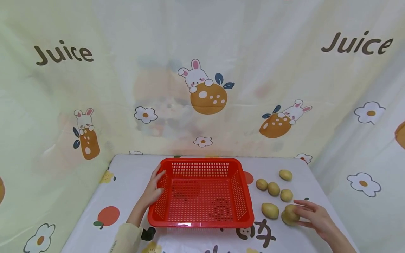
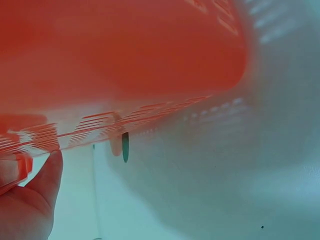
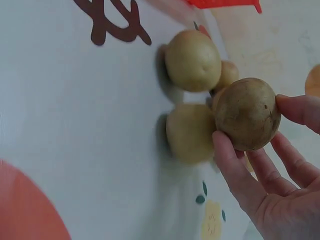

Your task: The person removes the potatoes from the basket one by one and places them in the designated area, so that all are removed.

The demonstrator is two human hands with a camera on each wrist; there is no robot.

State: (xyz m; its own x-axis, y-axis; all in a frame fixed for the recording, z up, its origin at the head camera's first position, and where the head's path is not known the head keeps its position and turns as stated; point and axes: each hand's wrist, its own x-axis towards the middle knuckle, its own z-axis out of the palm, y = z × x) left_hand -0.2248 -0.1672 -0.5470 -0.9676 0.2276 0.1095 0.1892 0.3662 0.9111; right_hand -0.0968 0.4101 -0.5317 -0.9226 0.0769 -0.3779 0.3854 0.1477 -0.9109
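A red plastic basket (image 1: 202,200) with slotted walls stands on the table. My left hand (image 1: 153,191) grips its left rim; in the left wrist view, a finger (image 2: 50,172) touches the slotted wall. My right hand (image 1: 313,218) holds a brownish potato (image 3: 248,114) between thumb and fingertips, to the right of the basket. Just below or behind it lies a paler potato (image 3: 190,134), partly covered by the held one in the head view. A longer yellowish potato (image 1: 270,211) lies between it and the basket.
Farther back on the right lie more potatoes: one near the basket (image 1: 262,184), one beside it (image 1: 273,189), another (image 1: 286,195) nearer my hand, and one at the back (image 1: 285,175). A printed cloth (image 1: 133,175) covers the table; patterned curtains (image 1: 167,45) enclose it.
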